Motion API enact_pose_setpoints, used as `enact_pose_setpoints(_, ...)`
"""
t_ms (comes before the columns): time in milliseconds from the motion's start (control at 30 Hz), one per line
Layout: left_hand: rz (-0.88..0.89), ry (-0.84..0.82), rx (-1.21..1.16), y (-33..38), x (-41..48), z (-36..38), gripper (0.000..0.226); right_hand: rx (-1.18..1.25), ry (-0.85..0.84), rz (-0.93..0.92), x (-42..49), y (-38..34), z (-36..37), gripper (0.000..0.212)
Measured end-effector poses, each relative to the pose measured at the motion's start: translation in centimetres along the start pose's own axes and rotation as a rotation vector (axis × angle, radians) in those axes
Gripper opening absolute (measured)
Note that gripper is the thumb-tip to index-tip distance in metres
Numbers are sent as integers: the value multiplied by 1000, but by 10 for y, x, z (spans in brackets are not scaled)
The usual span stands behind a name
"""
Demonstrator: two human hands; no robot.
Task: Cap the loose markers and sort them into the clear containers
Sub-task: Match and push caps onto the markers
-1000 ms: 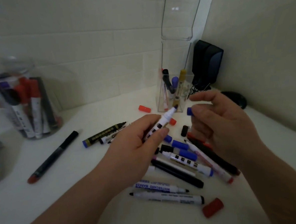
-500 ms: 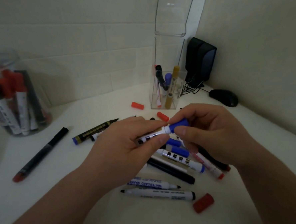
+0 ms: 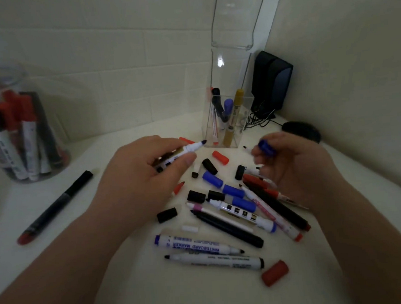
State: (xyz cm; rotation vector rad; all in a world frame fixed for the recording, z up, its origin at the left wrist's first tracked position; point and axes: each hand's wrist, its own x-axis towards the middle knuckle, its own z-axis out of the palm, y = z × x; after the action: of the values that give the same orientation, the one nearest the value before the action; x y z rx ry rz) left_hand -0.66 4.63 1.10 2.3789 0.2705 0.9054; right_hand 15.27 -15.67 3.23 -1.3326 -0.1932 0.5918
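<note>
My left hand (image 3: 147, 176) grips a white marker (image 3: 190, 149) whose bare blue tip points right. A little to the right, my right hand (image 3: 296, 167) pinches a blue cap (image 3: 266, 147), apart from the marker's tip. Below and between the hands lies a pile of loose markers (image 3: 243, 213) with several blue, black and red caps (image 3: 212, 179) on the white table. A square clear container (image 3: 235, 124) holding several markers stands behind the pile. A round clear jar (image 3: 17, 130) full of markers stands at the far left.
A black marker with a red end (image 3: 57, 205) lies alone at the left. A tall empty clear holder (image 3: 233, 20) rises behind the square container. A black speaker (image 3: 270, 81) with cables and a black mouse (image 3: 301, 130) sit in the right corner by the wall.
Half a second ago the blue cap sat on the marker's tip between both hands. Now the hands have parted, the cap is off in my right hand and the tip is bare.
</note>
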Motion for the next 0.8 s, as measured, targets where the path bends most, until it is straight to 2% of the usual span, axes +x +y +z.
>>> enact_pose_setpoints(67,-47,-20,16,-8,2,3,33,-69,-8,137,9,6,3,10)
enact_pose_setpoints(100,-57,-25,21,-10,3,3,32,-195,-19,157,14,7,8,11)
enact_pose_setpoints(167,-69,-29,28,-14,4,4,30,-709,-17,77,24,9,21,21)
enact_pose_setpoints(233,-75,-43,27,-17,5,5,28,-1201,-56,-87,33,8,37,24)
enact_pose_setpoints(300,-82,-68,27,-19,4,6,29,-1397,-176,-99,38,5,52,23)
enact_pose_setpoints(433,-88,-62,26,-21,5,7,31,-1524,-289,-23,43,8,65,29)
enact_pose_setpoints(633,-168,113,-111,-31,14,-16,24,-1523,-233,-61,44,15,61,24)
enact_pose_setpoints(700,-189,68,-125,-37,18,-28,22,-1525,-221,-96,43,16,58,23)
enact_pose_setpoints(800,-205,-86,-73,-42,20,-43,17,-1527,-236,-112,39,18,59,22)
